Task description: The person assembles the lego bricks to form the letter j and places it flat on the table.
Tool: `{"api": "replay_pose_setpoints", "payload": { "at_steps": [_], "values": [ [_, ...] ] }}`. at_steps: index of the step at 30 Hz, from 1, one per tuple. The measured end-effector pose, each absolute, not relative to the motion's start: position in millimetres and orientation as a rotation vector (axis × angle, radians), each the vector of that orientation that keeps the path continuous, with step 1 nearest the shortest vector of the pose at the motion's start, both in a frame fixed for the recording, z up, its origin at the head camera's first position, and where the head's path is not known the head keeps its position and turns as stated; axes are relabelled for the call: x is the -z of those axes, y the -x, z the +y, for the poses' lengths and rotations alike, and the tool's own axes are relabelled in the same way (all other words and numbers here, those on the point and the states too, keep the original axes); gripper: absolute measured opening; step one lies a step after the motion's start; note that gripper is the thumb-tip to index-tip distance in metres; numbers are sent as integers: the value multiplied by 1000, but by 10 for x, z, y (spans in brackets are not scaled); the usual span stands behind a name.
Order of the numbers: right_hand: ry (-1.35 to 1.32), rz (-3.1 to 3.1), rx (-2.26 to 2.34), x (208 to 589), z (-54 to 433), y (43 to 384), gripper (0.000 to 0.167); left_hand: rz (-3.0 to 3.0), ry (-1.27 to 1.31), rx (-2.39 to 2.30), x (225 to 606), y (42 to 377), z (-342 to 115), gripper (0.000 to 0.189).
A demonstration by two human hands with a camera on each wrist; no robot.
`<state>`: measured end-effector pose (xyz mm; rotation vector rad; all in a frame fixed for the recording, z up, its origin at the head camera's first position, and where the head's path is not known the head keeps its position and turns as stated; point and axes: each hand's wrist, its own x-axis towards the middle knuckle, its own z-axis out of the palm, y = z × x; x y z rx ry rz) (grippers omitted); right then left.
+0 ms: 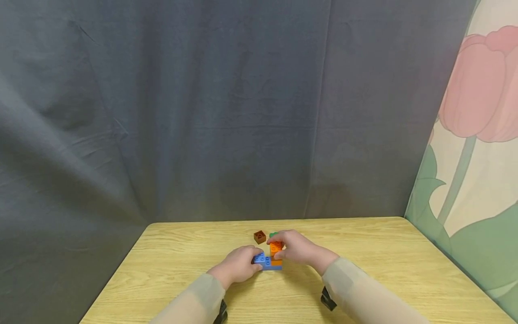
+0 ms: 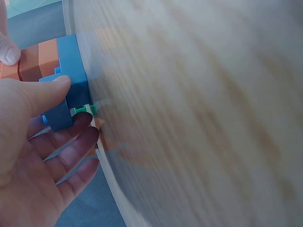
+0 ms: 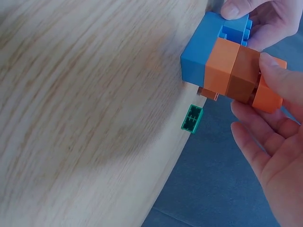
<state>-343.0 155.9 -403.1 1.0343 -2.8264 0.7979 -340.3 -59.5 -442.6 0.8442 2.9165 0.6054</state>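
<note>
A stack of bricks stands on the wooden table (image 1: 364, 279): a blue brick (image 1: 267, 263) (image 3: 199, 54) at the bottom, then an orange brick (image 3: 221, 64), a brown brick (image 3: 244, 73) and an orange top brick (image 1: 276, 247) (image 3: 267, 97). My left hand (image 1: 252, 261) (image 2: 71, 101) pinches a small blue brick (image 2: 59, 116) on the big blue brick (image 2: 75, 66), thumb on one side, fingers on the other. My right hand (image 1: 280, 246) (image 3: 251, 85) grips the orange and brown bricks between thumb and fingers.
A loose brown brick (image 1: 259, 236) (image 3: 208, 93) and a green brick (image 1: 273, 234) (image 3: 191, 118) (image 2: 85, 109) lie just behind the stack. A grey curtain (image 1: 202, 112) hangs behind the table, and a tulip-print panel (image 1: 477, 135) stands at the right.
</note>
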Motion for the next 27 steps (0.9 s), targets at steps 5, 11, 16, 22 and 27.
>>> {"api": "replay_pose_setpoints", "payload": {
  "at_steps": [5,11,16,22,27],
  "values": [
    [-1023,-2847,-806,4027,1558,3435,38,2902,-834,-612,4423,3397,-585,40],
    [-1010,-2859,-845,4036,1572,3462,41,2900,-831,-616,4408,3403,-585,39],
    [-995,-2871,-864,4061,1580,3476,42,2918,-834,-621,4417,3406,-590,39],
    [-977,-2870,-899,4059,1590,3446,43,2913,-830,-604,4410,3412,-585,40],
    [-954,-2873,-906,4078,1599,3439,43,2913,-822,-607,4404,3403,-578,40]
  ]
}}
